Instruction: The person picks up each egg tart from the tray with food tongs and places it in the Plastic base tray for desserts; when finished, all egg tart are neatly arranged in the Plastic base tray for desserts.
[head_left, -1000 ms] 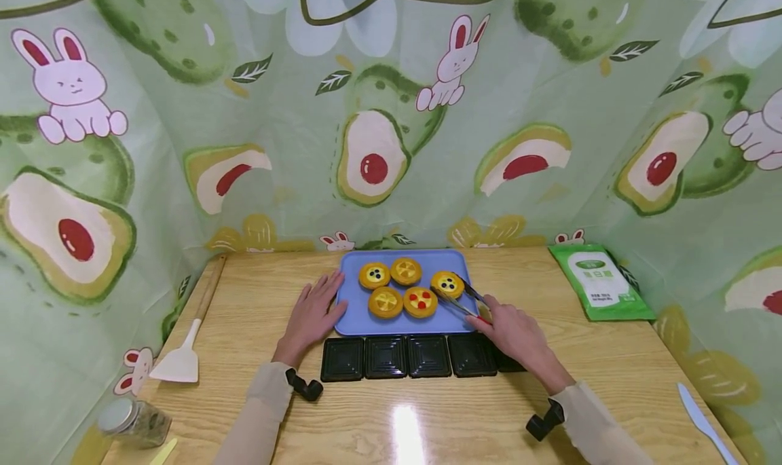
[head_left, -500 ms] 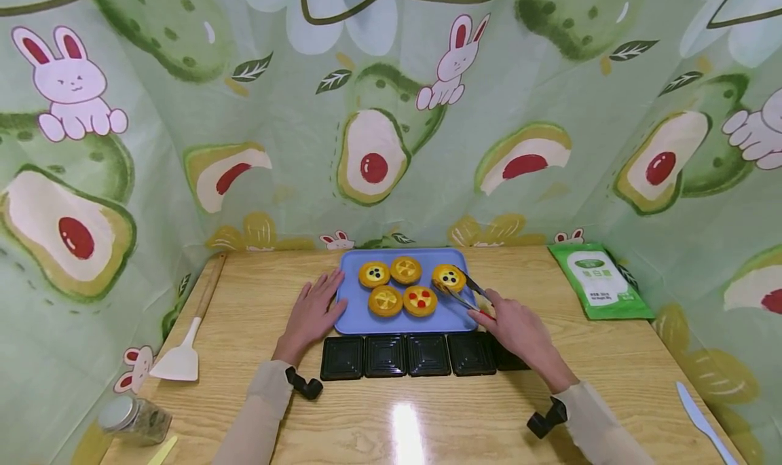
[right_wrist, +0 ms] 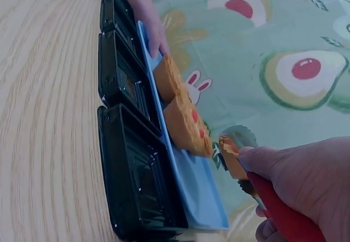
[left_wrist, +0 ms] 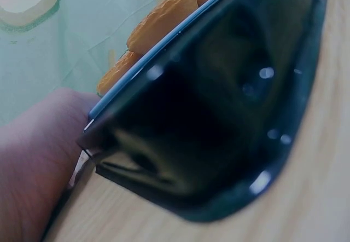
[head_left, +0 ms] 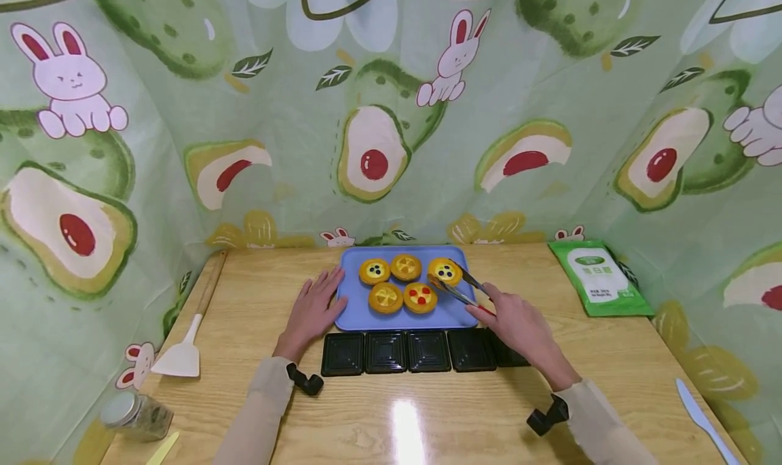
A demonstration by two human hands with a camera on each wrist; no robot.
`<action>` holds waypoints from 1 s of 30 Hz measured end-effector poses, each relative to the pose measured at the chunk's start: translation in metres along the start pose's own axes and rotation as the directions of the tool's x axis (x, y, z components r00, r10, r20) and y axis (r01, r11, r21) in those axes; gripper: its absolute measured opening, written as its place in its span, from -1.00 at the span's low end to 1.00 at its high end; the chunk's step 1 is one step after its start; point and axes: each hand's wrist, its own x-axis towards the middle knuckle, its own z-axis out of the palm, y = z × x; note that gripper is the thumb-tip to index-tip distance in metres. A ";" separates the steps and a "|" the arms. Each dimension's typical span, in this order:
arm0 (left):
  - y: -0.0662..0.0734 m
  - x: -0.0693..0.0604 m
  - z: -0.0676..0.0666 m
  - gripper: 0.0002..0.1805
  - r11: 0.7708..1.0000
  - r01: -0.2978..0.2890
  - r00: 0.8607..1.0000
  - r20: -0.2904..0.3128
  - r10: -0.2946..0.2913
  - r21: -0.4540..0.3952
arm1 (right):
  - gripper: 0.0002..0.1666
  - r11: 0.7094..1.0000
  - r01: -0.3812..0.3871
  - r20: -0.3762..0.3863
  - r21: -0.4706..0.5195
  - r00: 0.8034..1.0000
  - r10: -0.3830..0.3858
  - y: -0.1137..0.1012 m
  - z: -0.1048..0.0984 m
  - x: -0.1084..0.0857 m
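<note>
On the blue tray (head_left: 452, 315) lie several round tarts; the red-dotted one (head_left: 420, 298) is at the front. My right hand (head_left: 519, 326) grips the red-handled tongs (head_left: 455, 292), whose tips lie on either side of the blueberry-topped tart (head_left: 444, 272) at the tray's right. In the right wrist view, that hand (right_wrist: 306, 182) has its thumb on the red handle (right_wrist: 279, 209). My left hand (head_left: 311, 310) rests flat at the tray's left edge, fingers spread. Black square containers (head_left: 386, 351) stand in a row along the tray's front.
At the left lie a white spatula (head_left: 180, 358), a lidded jar (head_left: 137, 415) and a yellow-green utensil (head_left: 163, 449). A green packet (head_left: 601, 280) is at the back right, with a pale blue knife (head_left: 702, 417) near the right edge. A patterned cloth hangs behind.
The tongs and the blueberry-topped tart between their tips have shifted slightly toward the back of the tray. My left hand has stayed at the tray's left edge.
</note>
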 end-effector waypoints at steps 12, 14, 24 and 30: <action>-0.001 0.001 0.001 -0.26 1.000 0.008 1.000 0.018 -0.009 0.018 | -0.17 0.997 0.065 -0.008 -0.031 0.998 -0.065 -0.025 -0.005 -0.007; 0.000 0.001 0.001 -0.26 1.000 0.006 1.000 0.016 -0.006 0.013 | -0.17 0.996 0.084 -0.012 -0.041 0.996 -0.085 -0.031 -0.004 -0.008; -0.004 0.001 -0.001 -0.25 1.000 -0.010 1.000 0.011 0.010 0.021 | -0.19 0.974 0.223 -0.009 -0.033 0.975 -0.223 -0.070 0.017 -0.020; -0.003 0.002 -0.001 -0.26 1.000 -0.025 1.000 0.000 0.025 -0.001 | -0.23 0.948 0.318 0.032 -0.013 0.948 -0.317 -0.092 0.032 -0.025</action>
